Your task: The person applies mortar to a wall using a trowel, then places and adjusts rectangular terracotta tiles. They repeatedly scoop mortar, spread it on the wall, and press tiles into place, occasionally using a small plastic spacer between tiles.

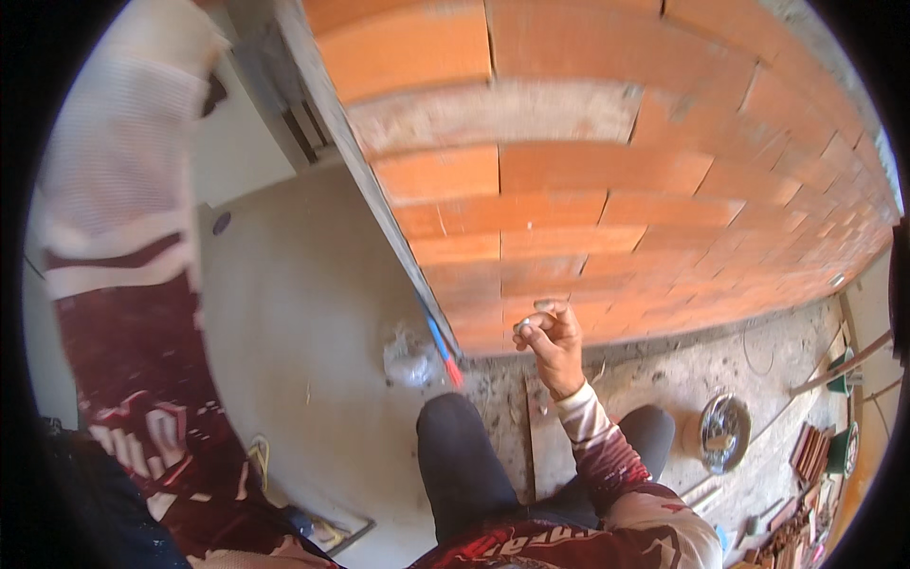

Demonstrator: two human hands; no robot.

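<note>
My right hand [555,346] is raised in front of the lower part of an orange hollow-brick wall [607,171]. Its thumb and index finger pinch a small pale piece [522,324], too small to name; the other fingers are curled loosely. My left arm stretches up along the left side in a maroon and white sleeve. At the upper rim of the picture, my left hand [180,33] is blurred and cut off, so its fingers do not show. It is nearest to the grey upright edge [327,90] at the wall's end.
A clear plastic bag [407,358] and a blue and red tool [443,351] lie by the wall's foot. To the right stand a round basin [724,433] and stacked brick pieces [811,453]. Sandals [259,462] and a dark frame [351,538] are at lower left.
</note>
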